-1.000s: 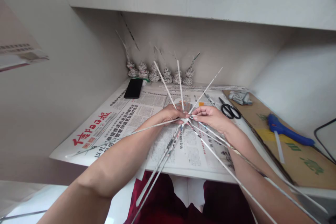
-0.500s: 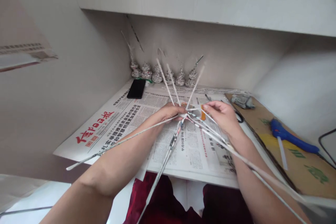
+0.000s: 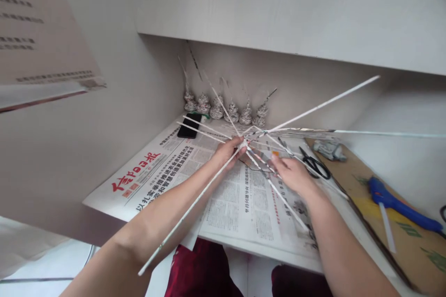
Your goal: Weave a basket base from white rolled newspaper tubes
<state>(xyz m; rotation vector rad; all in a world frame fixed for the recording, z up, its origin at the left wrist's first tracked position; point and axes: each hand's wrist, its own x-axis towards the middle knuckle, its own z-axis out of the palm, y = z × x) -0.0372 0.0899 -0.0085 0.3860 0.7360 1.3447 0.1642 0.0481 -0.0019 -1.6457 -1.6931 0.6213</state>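
Several thin rolled newspaper sticks fan out from a small woven centre (image 3: 245,143). My left hand (image 3: 228,149) is closed around that centre, thumb on top. One long white paper stick (image 3: 195,204) slopes down from it over my left forearm, and another paper stick (image 3: 324,104) points up to the far right. My right hand (image 3: 292,171) is just right of the centre, its fingers pinched at a paper stick (image 3: 266,167) that runs down to the right. Its fingertips are partly hidden.
Newspaper (image 3: 226,218) covers the table. At the back stand several small gourd-shaped woven paper pieces (image 3: 245,115) near a black phone (image 3: 189,126). Black-handled scissors (image 3: 318,167) lie to the right, with a blue glue gun (image 3: 400,206) on cardboard (image 3: 362,195). A shelf panel (image 3: 278,14) overhangs the back.
The woven centre has turned in my left hand, so the sticks point in new directions. My right hand has moved lower, off the stick it pinched. The view has shifted slightly.
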